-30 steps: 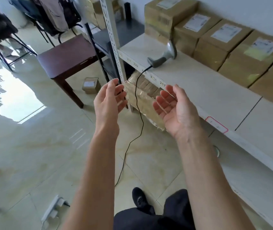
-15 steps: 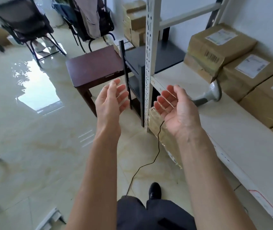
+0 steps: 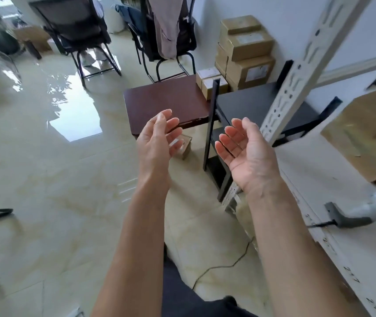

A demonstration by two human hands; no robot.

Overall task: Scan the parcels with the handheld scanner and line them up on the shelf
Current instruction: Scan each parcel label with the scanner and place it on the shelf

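Note:
My left hand (image 3: pixel 157 143) and my right hand (image 3: pixel 246 152) are raised in front of me, palms facing each other, fingers relaxed and holding nothing. The grey handheld scanner (image 3: pixel 365 213) lies on the white shelf (image 3: pixel 333 165) at the right, its black cable hanging to the floor. One brown parcel (image 3: pixel 365 136) with a label sits on the shelf at the far right edge. A small parcel (image 3: pixel 183 146) lies on the floor, partly hidden behind my left fingers. More brown parcels (image 3: pixel 244 51) are stacked against the wall.
A dark red low table (image 3: pixel 166 101) stands just beyond my hands, a black rack (image 3: pixel 251 104) beside it. The shelf's perforated white upright (image 3: pixel 296 72) rises by my right hand. Two black chairs (image 3: pixel 79 35) stand further back on the glossy tiled floor.
My view has swung left, away from the shelf, toward the low table and stacked parcels. The scanner and shelf parcels have slid to the right edge. Both hands stay raised and empty.

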